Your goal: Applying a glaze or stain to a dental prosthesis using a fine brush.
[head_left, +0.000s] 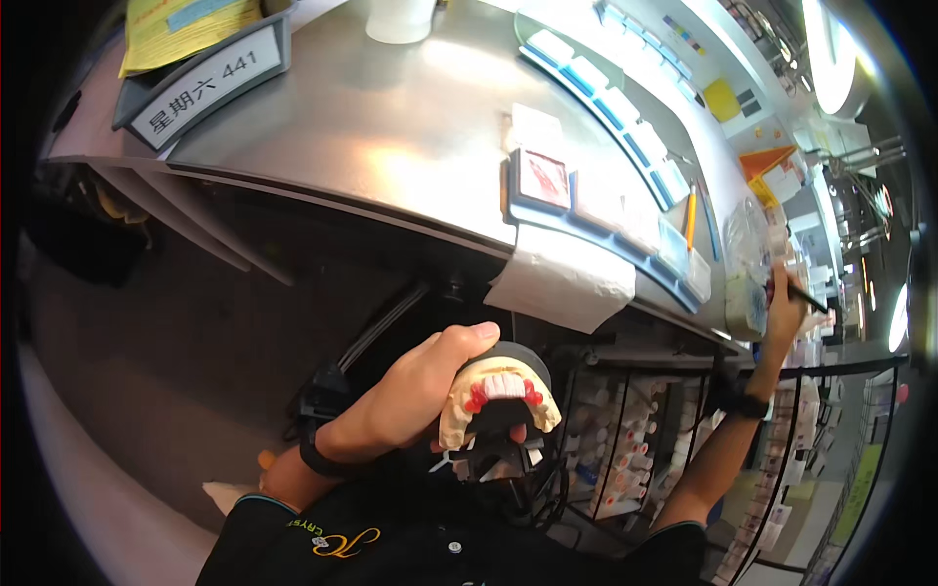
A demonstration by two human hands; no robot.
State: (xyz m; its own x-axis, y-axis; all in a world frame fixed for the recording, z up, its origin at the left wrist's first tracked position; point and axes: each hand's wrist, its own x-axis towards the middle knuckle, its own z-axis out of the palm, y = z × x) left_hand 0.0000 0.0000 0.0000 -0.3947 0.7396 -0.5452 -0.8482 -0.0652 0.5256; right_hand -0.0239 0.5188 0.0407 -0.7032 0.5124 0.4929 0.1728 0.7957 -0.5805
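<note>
The bare left hand [415, 386] sits near seven o'clock, curled in a grip, its thumb [474, 337] stretched toward two o'clock, its other fingers mostly hidden; the left forearm [291, 479], black-banded at the wrist, points to two o'clock; the bare right hand [782, 314] reaches out at three o'clock, fingers bent in a closed hold; the right forearm [705, 464], also black-banded, points to one o'clock.
</note>
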